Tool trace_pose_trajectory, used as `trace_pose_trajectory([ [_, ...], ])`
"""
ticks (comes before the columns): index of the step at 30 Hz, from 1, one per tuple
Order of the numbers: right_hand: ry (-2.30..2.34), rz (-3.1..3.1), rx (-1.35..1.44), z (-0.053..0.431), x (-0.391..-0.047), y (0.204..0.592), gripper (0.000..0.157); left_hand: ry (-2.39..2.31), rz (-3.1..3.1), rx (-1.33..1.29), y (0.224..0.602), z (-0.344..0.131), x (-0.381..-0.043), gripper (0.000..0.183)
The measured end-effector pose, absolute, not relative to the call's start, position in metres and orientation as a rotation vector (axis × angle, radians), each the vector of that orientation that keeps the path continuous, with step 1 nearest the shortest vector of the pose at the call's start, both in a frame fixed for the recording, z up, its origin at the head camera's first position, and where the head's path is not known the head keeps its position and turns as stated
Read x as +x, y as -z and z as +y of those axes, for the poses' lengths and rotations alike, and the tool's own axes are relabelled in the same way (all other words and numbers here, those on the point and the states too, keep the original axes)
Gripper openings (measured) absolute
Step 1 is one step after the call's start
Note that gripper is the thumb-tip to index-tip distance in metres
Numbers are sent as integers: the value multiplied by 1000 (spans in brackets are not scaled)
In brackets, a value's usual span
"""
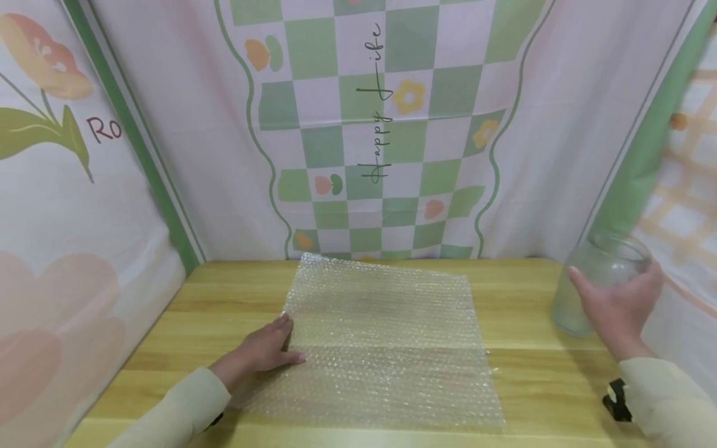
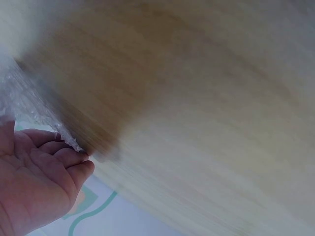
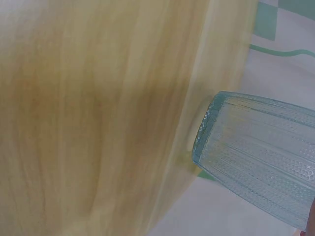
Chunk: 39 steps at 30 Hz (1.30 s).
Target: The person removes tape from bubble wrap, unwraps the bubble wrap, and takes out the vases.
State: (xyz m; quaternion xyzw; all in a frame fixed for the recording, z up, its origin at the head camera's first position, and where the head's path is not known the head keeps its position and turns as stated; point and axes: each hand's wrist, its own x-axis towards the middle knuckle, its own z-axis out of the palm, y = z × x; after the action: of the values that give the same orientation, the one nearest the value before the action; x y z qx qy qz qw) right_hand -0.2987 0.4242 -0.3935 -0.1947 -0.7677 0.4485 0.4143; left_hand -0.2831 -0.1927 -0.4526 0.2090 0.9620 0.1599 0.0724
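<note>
A sheet of clear bubble wrap (image 1: 386, 342) lies spread on the wooden table. My left hand (image 1: 263, 348) rests at its left edge, thumb and fingers spread apart on the plastic. Seen in the left wrist view, the fingers (image 2: 71, 157) meet the edge of the wrap (image 2: 34, 103), the palm turned to the camera. Over on the right, my right hand (image 1: 622, 305) grips a clear glass vase (image 1: 577, 292) around its side, its open mouth upward. The right wrist view shows the ribbed, dimpled glass of the vase (image 3: 256, 152), its thick base close over the tabletop.
The light wooden table (image 1: 532, 386) ends at a hanging cloth (image 1: 414, 143) with green checks at the back. Printed cloths also border it on the left (image 1: 73, 249) and the right (image 1: 683, 211).
</note>
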Motion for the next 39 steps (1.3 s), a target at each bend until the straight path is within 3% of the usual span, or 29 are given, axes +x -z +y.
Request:
trace_pose_trajectory([
  [39,-1117,-1916,-449,435,-298,403,107,-458,2883,639,452,-192,-283,91],
])
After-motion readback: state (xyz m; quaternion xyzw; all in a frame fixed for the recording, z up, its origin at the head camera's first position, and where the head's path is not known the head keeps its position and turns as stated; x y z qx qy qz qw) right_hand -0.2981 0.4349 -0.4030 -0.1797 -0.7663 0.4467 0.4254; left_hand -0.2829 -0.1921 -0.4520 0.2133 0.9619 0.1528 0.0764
